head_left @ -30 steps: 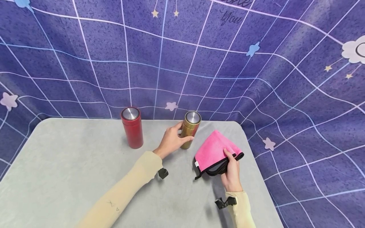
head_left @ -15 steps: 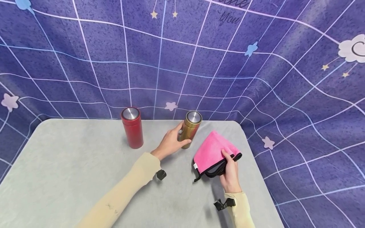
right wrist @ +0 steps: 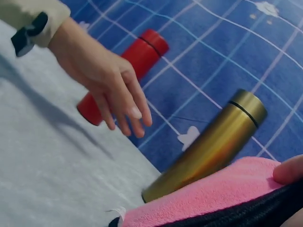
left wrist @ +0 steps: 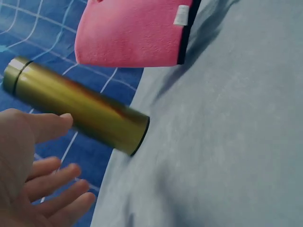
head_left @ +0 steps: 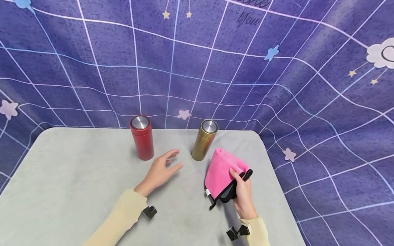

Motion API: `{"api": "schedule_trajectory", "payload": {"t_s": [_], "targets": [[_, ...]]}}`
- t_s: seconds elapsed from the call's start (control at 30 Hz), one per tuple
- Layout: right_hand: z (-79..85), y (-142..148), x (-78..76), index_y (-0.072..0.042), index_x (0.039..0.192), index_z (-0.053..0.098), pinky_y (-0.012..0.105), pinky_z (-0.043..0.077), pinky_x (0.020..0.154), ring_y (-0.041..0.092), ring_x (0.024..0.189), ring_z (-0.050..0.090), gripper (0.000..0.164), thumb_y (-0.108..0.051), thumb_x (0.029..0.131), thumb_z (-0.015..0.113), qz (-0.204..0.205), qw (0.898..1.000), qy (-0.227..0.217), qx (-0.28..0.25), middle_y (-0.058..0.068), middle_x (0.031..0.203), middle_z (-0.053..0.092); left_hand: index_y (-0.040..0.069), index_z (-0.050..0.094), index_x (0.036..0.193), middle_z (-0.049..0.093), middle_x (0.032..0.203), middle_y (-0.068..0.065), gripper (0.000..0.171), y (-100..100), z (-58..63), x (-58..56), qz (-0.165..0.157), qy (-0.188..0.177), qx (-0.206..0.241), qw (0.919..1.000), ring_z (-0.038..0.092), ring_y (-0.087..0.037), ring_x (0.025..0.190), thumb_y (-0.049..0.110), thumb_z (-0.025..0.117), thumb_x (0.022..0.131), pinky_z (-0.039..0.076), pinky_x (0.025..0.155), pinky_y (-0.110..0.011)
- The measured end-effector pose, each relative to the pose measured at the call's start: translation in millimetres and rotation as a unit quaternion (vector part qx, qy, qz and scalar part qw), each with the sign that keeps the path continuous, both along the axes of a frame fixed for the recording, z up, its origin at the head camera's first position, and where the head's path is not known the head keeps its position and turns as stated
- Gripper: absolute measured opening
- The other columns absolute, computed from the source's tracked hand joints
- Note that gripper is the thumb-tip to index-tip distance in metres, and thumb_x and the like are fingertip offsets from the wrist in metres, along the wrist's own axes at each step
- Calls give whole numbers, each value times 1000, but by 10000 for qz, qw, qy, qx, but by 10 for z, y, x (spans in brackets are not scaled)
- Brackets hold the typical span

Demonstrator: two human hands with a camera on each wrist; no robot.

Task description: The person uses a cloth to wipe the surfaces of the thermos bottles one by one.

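A gold thermos bottle with a steel-topped lid stands upright near the table's back edge. My left hand hovers to its left, fingers relaxed and apart from it. In the left wrist view the gold thermos bottle lies beyond the thumb. Right of the bottle, my right hand grips a folded pink cloth with black edging and a small white tag, thumb on top. A red thermos bottle stands upright to the left; in the right wrist view the left hand partly covers this red bottle.
The grey-covered table has rounded back corners. A blue-purple curtain with grid lines, stars and clouds hangs right behind it and along its right side. Each wrist wears a small black device, such as the left one.
My left hand has let go of the gold thermos bottle and moved left and toward me. My right hand has shifted slightly left and nearer with the cloth. Both bottles stay put.
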State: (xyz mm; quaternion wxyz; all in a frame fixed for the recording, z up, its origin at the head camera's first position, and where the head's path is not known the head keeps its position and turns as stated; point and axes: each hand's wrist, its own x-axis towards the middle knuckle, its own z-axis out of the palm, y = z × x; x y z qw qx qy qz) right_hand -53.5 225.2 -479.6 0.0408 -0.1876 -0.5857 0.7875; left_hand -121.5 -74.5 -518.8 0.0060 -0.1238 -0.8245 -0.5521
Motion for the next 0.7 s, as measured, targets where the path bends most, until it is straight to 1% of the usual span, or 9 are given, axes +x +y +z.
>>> {"api": "schedule_trajectory", "payload": {"t_s": [0.17,0.3,0.43,0.53,0.6,0.7], "targets": [[0,-160,16,-7,134,56,33,63,82,17,95,73,39,-20,102,74,509,9974,30,502,3,111,73,13,66,146,74,135,-9,55,-243,-10,164,59,33,222,9997,68,-35,128,19,86,95,55,110,-47],[-12,-316,-8,-4,131,61,30,61,83,17,96,72,37,-17,99,75,722,9950,110,684,5,111,73,9,69,140,76,129,-13,49,-406,-25,254,190,-36,258,9995,71,-35,123,19,85,95,58,106,-44],[-14,-467,-65,-2,130,64,29,61,81,16,93,72,36,-14,98,75,884,9932,212,733,5,110,74,5,70,138,76,127,-16,46,-554,-44,306,328,-222,356,9986,74,-33,117,18,83,97,60,100,-33],[-6,-575,-131,-1,129,65,29,60,82,16,93,72,37,-15,97,76,978,9917,239,804,5,110,75,4,70,138,77,126,-14,44,-682,-46,334,539,-347,423,9970,76,-29,114,19,82,98,60,95,-23],[0,-647,-183,0,129,66,28,60,83,16,93,72,38,-16,97,77,1029,9904,253,891,6,110,74,4,70,137,77,125,-12,43,-773,-42,347,724,-357,444,9957,77,-26,112,20,81,99,59,93,-19],[23,-758,-253,-1,131,67,27,58,85,15,96,71,41,-18,96,77,1101,9885,260,1007,6,113,75,6,72,135,78,125,-9,40,-902,-42,356,988,-267,559,9932,76,-21,112,21,80,100,59,91,-16]]}}
